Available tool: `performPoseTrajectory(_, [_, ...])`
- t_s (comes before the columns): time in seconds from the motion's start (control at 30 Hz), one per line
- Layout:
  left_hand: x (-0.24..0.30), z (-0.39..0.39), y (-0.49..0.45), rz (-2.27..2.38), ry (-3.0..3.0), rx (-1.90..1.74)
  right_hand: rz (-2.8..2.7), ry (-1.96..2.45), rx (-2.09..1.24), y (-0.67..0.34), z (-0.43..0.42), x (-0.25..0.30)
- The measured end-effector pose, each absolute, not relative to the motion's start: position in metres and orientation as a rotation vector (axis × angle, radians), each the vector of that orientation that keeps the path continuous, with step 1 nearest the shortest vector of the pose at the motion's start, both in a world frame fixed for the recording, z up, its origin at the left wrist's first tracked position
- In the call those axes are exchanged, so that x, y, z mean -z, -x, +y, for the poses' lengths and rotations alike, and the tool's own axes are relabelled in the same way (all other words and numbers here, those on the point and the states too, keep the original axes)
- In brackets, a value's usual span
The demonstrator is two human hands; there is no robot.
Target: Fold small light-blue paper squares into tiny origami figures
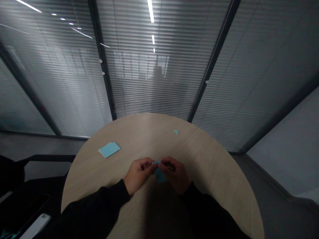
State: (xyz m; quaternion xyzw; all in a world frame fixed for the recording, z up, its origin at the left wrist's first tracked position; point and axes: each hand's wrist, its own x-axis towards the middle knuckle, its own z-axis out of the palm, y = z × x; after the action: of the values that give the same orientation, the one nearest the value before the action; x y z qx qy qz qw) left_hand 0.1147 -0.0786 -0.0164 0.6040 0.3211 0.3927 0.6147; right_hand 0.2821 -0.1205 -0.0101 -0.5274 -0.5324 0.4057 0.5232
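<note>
Between my two hands is a small sheet of light blue paper (160, 176), its upper edge pinched and seemingly folded over, the rest hanging down in shadow. My left hand (139, 172) grips the upper left of that edge with thumb and fingers. On the other side, my right hand (175, 174) pinches the upper right, its thumb close to the left one. Both hands are just above the table near its middle. Part of the paper is hidden behind the fingers.
A stack of light blue paper (109, 150) lies at the left on the round wooden table (147, 132). Small blue paper scraps (176, 131) lie at the far right. A black chair (45, 159) stands at the left, with a white phone-like object (37, 226) below. Blinds-covered glass panels stand behind.
</note>
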Motion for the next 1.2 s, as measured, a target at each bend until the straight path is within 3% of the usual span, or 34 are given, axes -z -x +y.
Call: performPoseTrajectory(1.2, [0.0134,-0.0772,-0.1186,0.767,-1.364,-0.923,-1.07,1.266,-1.021,-0.2757,-0.1186,0.008])
